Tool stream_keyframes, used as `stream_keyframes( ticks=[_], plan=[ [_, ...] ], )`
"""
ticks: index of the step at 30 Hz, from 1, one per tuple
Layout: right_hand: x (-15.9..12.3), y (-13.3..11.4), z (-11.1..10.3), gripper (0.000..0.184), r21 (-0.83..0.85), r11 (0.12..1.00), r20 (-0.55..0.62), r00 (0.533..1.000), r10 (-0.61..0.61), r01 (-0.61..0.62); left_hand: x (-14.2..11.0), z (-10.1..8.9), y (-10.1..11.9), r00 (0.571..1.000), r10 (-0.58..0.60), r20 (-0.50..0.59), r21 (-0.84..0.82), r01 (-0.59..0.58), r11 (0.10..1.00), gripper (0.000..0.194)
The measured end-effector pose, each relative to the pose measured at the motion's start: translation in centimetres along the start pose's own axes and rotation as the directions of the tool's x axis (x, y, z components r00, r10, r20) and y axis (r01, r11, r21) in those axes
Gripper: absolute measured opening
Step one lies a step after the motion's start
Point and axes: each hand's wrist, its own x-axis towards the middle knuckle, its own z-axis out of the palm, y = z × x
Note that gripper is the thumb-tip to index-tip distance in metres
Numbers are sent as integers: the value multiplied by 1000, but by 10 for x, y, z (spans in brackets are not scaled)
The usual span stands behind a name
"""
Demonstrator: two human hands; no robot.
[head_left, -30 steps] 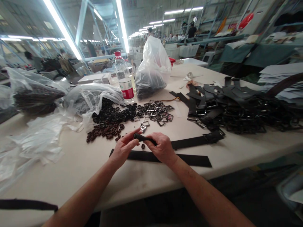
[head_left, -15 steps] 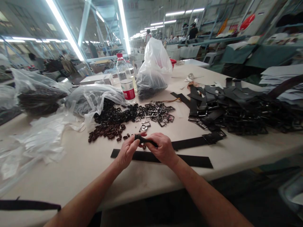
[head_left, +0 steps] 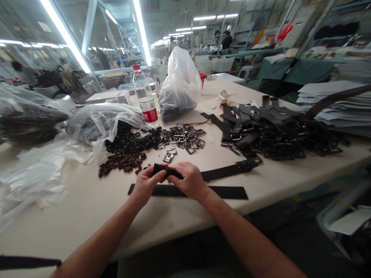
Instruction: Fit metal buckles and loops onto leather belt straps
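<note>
Head view: left hand (head_left: 145,184) and right hand (head_left: 189,179) pinch a black strap (head_left: 158,168), nearside of the buckle pile (head_left: 185,136).
It points left, long axis crosswise; pale table (head_left: 174,216) beneath, strip-lit workroom (head_left: 162,23) beyond the pile.

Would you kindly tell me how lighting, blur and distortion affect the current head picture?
Head view: tube lights glare white overhead; head view: white plastic looks smeared and stretched toward the left edge; head view: left hand and right hand are clearer, but the black strap they hold is too dark for detail.
</note>
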Motion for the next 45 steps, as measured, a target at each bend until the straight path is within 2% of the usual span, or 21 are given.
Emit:
stream_keyframes(
  ticks=[4,7,11,16,22,28,32,35,38,45],
  plan=[
    [2,3,-11,39,-34,995,71,993,91,-89,5,-7,5,997,-19,-77,-112,10,994,37],
    [3,4,-17,40,96,971,123,970,209,-221,8,-10,11,988,-55,-146,-232,19,972,39],
    [5,4,-16,40,273,900,177,938,299,-339,9,-12,16,986,-63,-156,-264,19,964,41],
    [6,1,-9,35,308,886,163,937,309,-346,7,-12,18,993,-50,-109,-239,22,971,43],
    [8,-9,-2,30,312,879,114,932,343,-362,6,-7,7,997,-74,-36,-186,66,980,50],
    [14,-16,-1,35,224,945,58,972,230,-237,5,-3,2,998,-54,-44,-123,48,991,49],
    [9,-8,-5,45,169,967,74,981,180,-190,7,-4,5,993,-86,-84,-212,67,975,47],
    [4,-1,-7,44,116,976,66,982,175,-181,8,-5,7,984,-141,-107,-282,106,954,49],
    [2,0,-7,42,97,979,69,983,172,-178,8,-5,7,985,-151,-86,-313,117,943,49],
    [2,-1,-5,34,168,959,78,973,219,-229,6,-6,1,993,-113,-16,-319,102,942,50]
  ],
)
